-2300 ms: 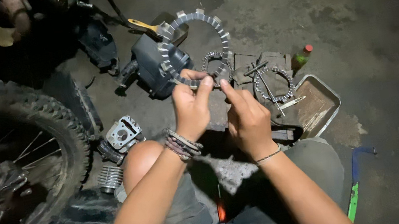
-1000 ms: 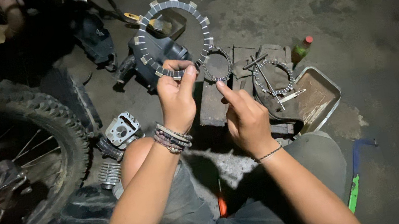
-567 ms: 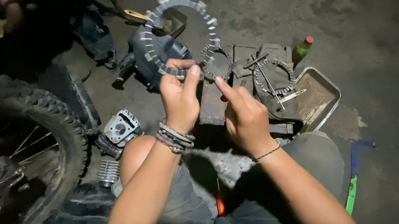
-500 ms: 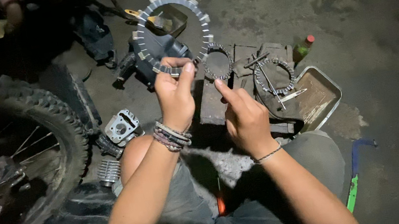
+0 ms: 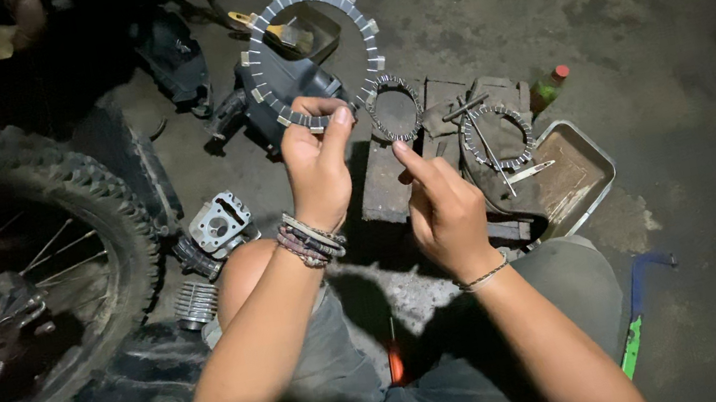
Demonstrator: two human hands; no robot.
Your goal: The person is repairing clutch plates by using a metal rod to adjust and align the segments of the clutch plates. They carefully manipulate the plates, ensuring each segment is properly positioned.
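Observation:
My left hand (image 5: 316,164) pinches the lower edge of a large grey clutch friction ring (image 5: 259,56) with square pads around its rim, held upright in the air. My right hand (image 5: 443,203) holds a smaller toothed metal ring (image 5: 395,113) by its lower edge, just right of the large ring. The two rings nearly touch. Beaded bracelets circle my left wrist, a thin one my right.
A knobby motorcycle wheel (image 5: 19,280) fills the left side. Engine parts lie on the concrete: a dark casing (image 5: 278,82), a cylinder head (image 5: 220,223), another toothed ring (image 5: 496,137) on a block, a metal tray (image 5: 579,177), a small green bottle (image 5: 546,89), a blue-green tool (image 5: 636,329).
My left hand has lifted the large friction ring higher and turned it upright. My right hand has raised the small toothed ring beside it.

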